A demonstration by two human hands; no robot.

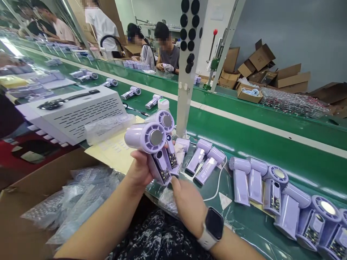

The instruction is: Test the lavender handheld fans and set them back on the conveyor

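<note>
My left hand [139,169] is closed around the handle of a lilac handheld fan [138,137], its thumb just below the round head. The handle's front cover is off, and a circuit board shows inside. Close behind it is a second lilac handheld fan [155,117], its board bare too. My right hand [188,202] is closed at the lower ends of the handles, its thumb by the front one; most of its fingers are hidden. To the right, a row of lilac fans [241,184] lies on the green bench, some with boards exposed.
A white vented metal box [81,117] stands left, beside bubble wrap [108,128] and a yellow sheet [108,155]. A carton of plastic bags [78,202] sits lower left. A white post [185,72] rises ahead; more fans [131,92] lie along the conveyor. Co-workers [168,50] sit across.
</note>
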